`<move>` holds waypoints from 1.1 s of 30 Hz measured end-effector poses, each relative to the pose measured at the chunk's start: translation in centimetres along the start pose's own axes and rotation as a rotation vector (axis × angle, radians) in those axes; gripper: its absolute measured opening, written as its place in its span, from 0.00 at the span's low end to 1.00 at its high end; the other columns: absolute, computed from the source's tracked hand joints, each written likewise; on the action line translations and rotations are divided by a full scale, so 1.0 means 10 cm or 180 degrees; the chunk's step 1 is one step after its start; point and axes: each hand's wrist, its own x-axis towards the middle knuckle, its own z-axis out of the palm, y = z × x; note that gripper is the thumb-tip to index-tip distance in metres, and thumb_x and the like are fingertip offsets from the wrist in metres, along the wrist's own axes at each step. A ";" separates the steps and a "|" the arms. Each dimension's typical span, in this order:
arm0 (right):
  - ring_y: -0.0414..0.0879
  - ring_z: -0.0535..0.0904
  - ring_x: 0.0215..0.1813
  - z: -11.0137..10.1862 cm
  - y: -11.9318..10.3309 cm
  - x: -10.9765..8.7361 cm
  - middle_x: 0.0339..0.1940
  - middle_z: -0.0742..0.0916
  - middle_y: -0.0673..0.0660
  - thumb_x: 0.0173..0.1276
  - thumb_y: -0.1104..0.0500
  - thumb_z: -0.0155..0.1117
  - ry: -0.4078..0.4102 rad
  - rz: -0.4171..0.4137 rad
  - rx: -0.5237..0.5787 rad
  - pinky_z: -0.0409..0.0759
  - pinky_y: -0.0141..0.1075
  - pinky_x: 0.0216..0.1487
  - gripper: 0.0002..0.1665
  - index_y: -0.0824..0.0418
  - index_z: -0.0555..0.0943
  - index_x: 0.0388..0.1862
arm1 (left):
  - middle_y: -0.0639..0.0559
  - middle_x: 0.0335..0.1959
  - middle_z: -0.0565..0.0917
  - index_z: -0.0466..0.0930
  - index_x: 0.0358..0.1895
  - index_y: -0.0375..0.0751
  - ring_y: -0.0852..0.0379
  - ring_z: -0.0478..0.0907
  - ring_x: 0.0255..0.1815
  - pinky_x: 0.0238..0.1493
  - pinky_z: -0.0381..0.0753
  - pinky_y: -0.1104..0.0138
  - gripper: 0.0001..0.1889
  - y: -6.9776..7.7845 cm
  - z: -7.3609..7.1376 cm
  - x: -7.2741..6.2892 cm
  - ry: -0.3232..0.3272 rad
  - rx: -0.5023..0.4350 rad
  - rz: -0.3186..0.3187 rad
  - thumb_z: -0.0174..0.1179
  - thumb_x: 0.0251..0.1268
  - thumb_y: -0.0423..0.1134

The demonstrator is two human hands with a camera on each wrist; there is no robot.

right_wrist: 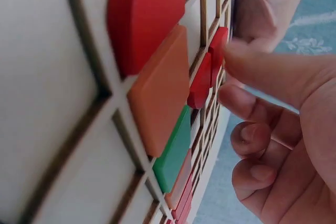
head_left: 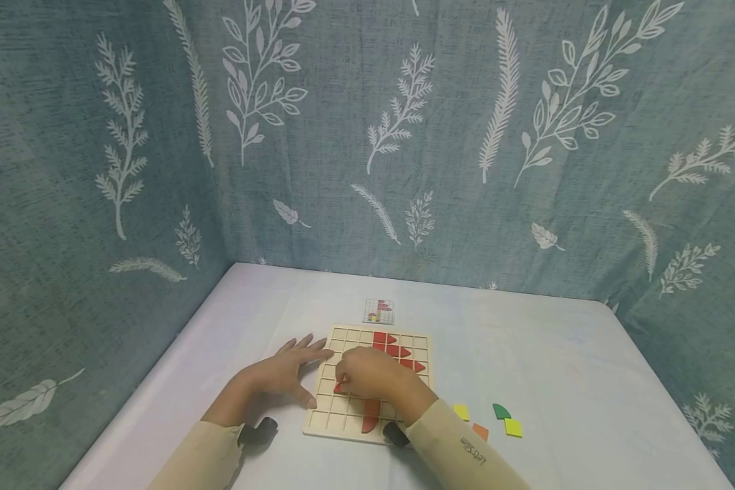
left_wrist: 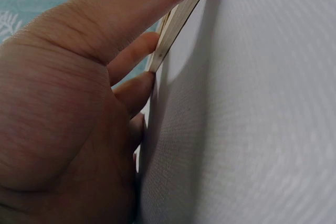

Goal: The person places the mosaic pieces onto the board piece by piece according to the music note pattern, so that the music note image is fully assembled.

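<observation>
A wooden grid board (head_left: 318, 420) lies on the table with red tiles (head_left: 394, 351) in its upper cells. Thumb and index finger of my right hand (head_left: 370, 371) pinch a small red tile (right_wrist: 217, 56) at the board's left part. Its other fingers are curled. My left hand (head_left: 278, 374) has its fingers spread, with thumb and fingertips along the board's left edge. In the right wrist view a large red tile (right_wrist: 144, 19), an orange tile (right_wrist: 161, 95) and a green tile (right_wrist: 174, 149) sit in a row on the grid. In the head view my right hand covers the board's middle.
A small card (head_left: 378, 312) printed with a coloured grid picture lies beyond the board. To the right lie loose tiles: a yellow square (head_left: 461, 412), an orange one (head_left: 480, 431), a green quarter circle (head_left: 501, 411) and another yellow square (head_left: 513, 428). Patterned cloth (head_left: 343, 136) hangs behind the table.
</observation>
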 end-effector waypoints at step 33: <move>0.35 0.81 0.45 0.06 0.05 0.01 0.36 0.86 0.38 0.63 0.59 0.69 -0.0019 -0.0103 0.0163 0.78 0.29 0.53 0.07 0.49 0.89 0.39 | 0.45 0.77 0.54 0.65 0.72 0.53 0.41 0.35 0.78 0.72 0.30 0.42 0.55 0.01 0.00 0.00 -0.0008 -0.0051 0.0017 0.75 0.32 0.63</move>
